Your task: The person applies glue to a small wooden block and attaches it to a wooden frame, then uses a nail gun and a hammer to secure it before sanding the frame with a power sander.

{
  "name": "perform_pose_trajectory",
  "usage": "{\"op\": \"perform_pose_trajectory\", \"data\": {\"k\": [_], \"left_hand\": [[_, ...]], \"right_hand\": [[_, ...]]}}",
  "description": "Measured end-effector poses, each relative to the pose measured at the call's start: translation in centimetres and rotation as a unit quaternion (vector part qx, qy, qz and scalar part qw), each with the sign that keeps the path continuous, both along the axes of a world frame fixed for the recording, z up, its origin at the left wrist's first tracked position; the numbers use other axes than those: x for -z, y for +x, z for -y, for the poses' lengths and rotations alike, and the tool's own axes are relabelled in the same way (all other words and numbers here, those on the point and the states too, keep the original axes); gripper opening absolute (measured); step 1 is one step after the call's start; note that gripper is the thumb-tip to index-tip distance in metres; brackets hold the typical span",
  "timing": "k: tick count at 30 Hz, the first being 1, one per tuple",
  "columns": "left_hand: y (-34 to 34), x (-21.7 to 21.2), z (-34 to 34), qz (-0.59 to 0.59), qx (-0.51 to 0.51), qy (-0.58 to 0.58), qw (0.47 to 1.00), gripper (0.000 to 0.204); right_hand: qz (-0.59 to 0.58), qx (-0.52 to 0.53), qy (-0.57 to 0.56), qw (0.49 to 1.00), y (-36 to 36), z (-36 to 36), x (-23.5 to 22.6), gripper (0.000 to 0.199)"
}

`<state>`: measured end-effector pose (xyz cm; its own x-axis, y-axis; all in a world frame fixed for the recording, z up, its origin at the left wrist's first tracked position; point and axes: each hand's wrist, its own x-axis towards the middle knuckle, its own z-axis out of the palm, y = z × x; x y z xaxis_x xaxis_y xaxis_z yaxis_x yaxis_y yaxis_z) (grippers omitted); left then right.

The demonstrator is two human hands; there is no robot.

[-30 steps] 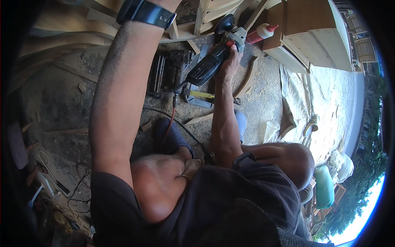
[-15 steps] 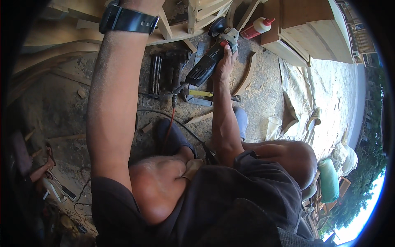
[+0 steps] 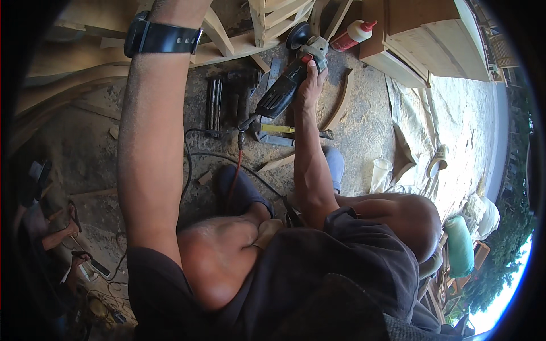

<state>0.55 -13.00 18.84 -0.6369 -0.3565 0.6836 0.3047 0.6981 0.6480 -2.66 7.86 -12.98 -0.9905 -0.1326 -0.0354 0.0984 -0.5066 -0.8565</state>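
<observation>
My right hand (image 3: 311, 85) is wrapped round the head end of a black and grey angle grinder (image 3: 282, 91), thumb near its red switch. A dark round disc (image 3: 298, 36) on the grinder faces the wooden frame (image 3: 250, 44). My left forearm (image 3: 151, 142), with a black watch at the wrist, reaches up past the top edge, so the left hand itself is out of the picture. Below the grinder lie a dark nail gun (image 3: 242, 99) joined to an orange hose (image 3: 234, 176), and a hammer (image 3: 284, 130) with a yellow part.
A white glue bottle (image 3: 354, 35) with a red cap stands beside a wooden cabinet (image 3: 424, 42). A curved wood strip (image 3: 343, 99) and a clear plastic cup (image 3: 380, 173) are on the dusty floor. Black cable (image 3: 227, 154) crosses near my feet. Another person's limbs (image 3: 60, 233) show at far left.
My left forearm has shifted slightly left and down. The right hand and grinder have barely moved. At the far left edge, the other person has moved, and a dark object shows there.
</observation>
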Motion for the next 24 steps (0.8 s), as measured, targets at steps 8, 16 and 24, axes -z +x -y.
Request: {"op": "perform_pose_trajectory", "data": {"k": [8, 16, 24], "left_hand": [[0.22, -0.40, -0.11, 0.015, 0.004, -0.006, 1.000, 0.040], [-0.01, 0.17, -0.01, 0.005, -0.044, -0.002, 0.999, 0.043], [0.26, 0.16, -0.26, -0.011, 0.036, 0.018, 0.999, 0.036]], "right_hand": [[-0.006, -0.006, 0.006, 1.000, -0.07, 0.29, 0.03, 0.067], [-0.016, -0.002, 0.011, 1.000, 0.12, 0.35, -0.02, 0.069], [-0.002, -0.003, 0.021, 1.000, 0.49, 0.24, 0.20, 0.078]]}}
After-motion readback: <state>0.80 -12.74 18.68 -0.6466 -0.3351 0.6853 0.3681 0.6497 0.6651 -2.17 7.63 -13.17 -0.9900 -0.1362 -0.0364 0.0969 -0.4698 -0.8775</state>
